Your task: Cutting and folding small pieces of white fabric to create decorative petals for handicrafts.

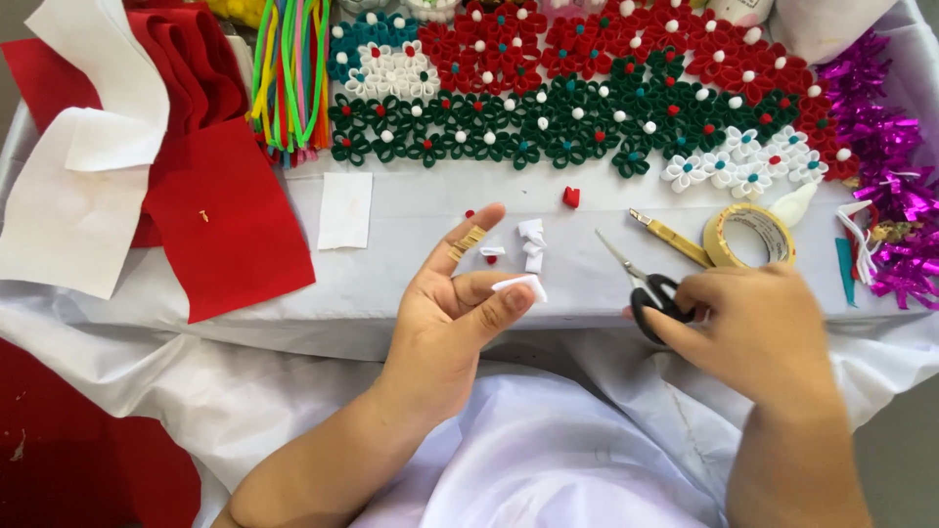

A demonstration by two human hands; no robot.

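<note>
White cloth (548,460) lies over the person's lap nearest the camera, with red felt (68,440) at the lower left. Above it, the bench (411,264) is covered in pale grey-white fabric.

The left hand (450,313) is raised palm up at the bench's near edge, pinching a small folded white piece (520,285) between thumb and middle finger, the index finger stretched out and banded with tape. The right hand (758,332) is closed around the black handles of the scissors (646,284), whose blades point up and left, lying low over the bench.

Just beyond the left hand lie a few white folded scraps (531,242) and tiny red beads. A small red bit (571,197) sits further back. A white rectangle (345,209) lies left of these, beside a large red felt sheet (220,220) and white sheets (78,196). Right of the scissors are a yellow cutter (670,237) and a tape roll (748,235), touching.

At the far side, rows of green, red, white and teal felt flowers (577,108) run across the bench. Coloured pipe cleaners (289,73) lie at the far left of them, purple tinsel (885,166) at the right edge.
</note>
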